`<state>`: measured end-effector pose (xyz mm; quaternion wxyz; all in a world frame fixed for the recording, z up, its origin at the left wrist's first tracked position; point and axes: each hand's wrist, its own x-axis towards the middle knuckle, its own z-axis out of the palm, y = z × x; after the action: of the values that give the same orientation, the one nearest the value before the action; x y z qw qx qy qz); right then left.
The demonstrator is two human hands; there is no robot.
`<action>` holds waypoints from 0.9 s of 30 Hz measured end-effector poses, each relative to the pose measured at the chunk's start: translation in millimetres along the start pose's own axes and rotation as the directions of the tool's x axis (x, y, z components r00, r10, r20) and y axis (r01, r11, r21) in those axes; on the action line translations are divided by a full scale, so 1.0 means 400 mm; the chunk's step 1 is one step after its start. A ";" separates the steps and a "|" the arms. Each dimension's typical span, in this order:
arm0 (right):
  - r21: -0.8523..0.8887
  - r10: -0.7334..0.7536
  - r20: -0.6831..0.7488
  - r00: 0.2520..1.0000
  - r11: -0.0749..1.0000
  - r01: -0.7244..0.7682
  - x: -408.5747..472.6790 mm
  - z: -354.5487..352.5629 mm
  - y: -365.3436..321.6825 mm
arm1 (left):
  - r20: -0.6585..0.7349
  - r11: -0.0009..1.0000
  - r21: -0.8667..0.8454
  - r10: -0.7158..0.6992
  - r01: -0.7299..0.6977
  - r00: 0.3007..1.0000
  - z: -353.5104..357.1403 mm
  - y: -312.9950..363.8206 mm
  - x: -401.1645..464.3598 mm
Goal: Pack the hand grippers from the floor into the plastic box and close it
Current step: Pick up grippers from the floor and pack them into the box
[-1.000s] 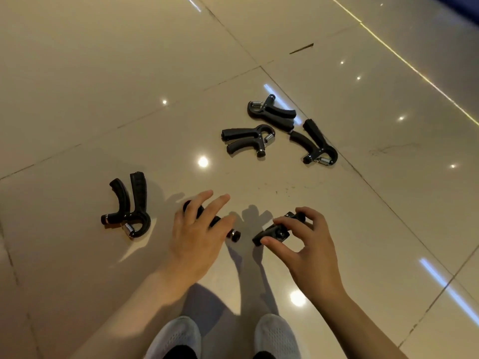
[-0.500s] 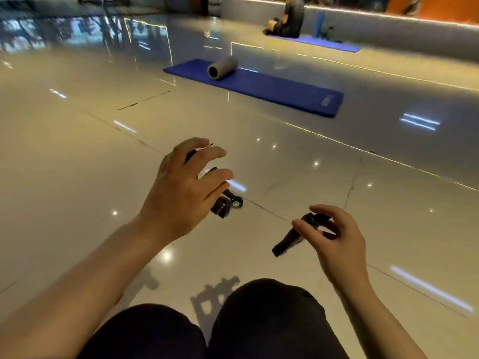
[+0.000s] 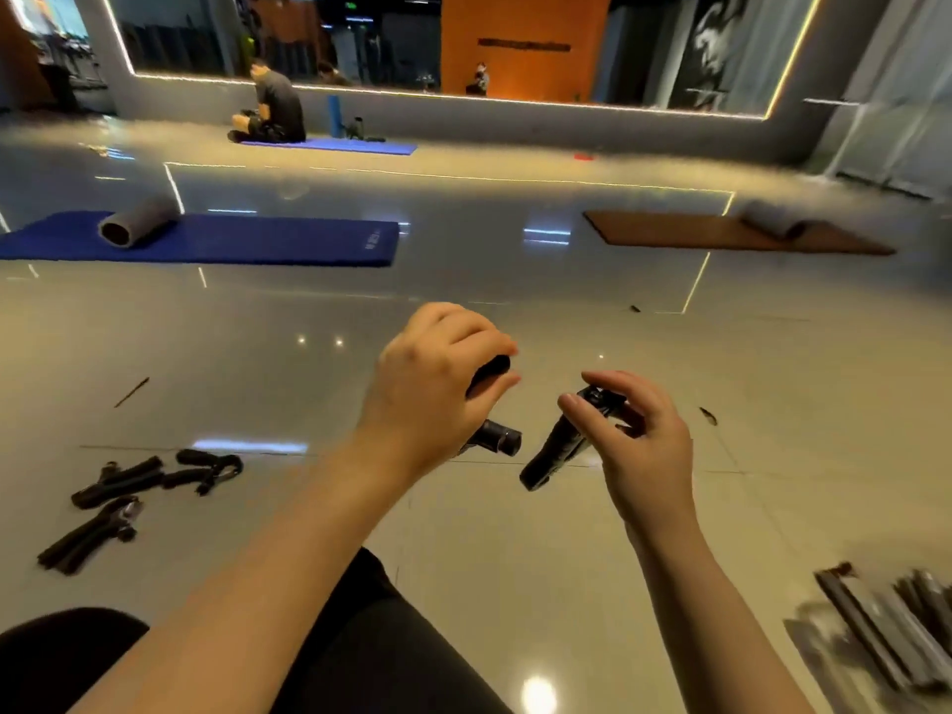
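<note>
Both hands are raised above the glossy tiled floor (image 3: 515, 559), each carrying a black hand gripper. The left hand (image 3: 432, 389) is clenched around one hand gripper (image 3: 494, 439), whose round handle end pokes out below the palm and another end above the thumb. The right hand (image 3: 639, 435) pinches the second hand gripper (image 3: 554, 450) near its spring head with thumb and fingertips, so the long handle hangs down and to the left. The plastic box is not clearly in view; a blurred grey-and-dark object (image 3: 886, 631) at the near right edge may be it, but I cannot tell. If so, the load must travel right and nearer, and the right hand is the closer one. Three more hand grippers (image 3: 134, 487) lie in a loose cluster on the floor at the near left, well apart from both hands, nearer the left arm. The grippers look like matte, ribbed foam or rubber over hard curved frames; the floor is smooth and reflective.
</note>
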<state>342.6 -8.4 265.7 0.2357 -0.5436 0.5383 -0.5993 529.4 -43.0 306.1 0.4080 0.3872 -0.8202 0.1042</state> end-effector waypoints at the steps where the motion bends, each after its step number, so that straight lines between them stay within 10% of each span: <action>1: -0.014 0.017 -0.051 0.999 1.000 -0.018 -0.015 -0.054 0.004 | 0.011 0.999 -0.039 0.030 -0.029 0.999 0.031 0.044 0.013; 14: -0.053 0.162 -0.608 0.777 0.969 -0.243 -0.297 -0.560 0.026 | 0.255 0.876 -0.481 0.187 -0.043 0.949 0.291 0.474 0.002; 27: -0.083 0.305 -0.778 0.550 0.817 -0.571 -0.415 -0.677 0.170 | 0.340 0.684 -0.728 0.297 0.050 0.892 0.503 0.720 0.016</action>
<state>126.5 220.0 184.5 0.0495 -0.1321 0.7968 -0.5875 201.4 51.0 222.8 0.3260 0.1514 -0.8882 -0.2861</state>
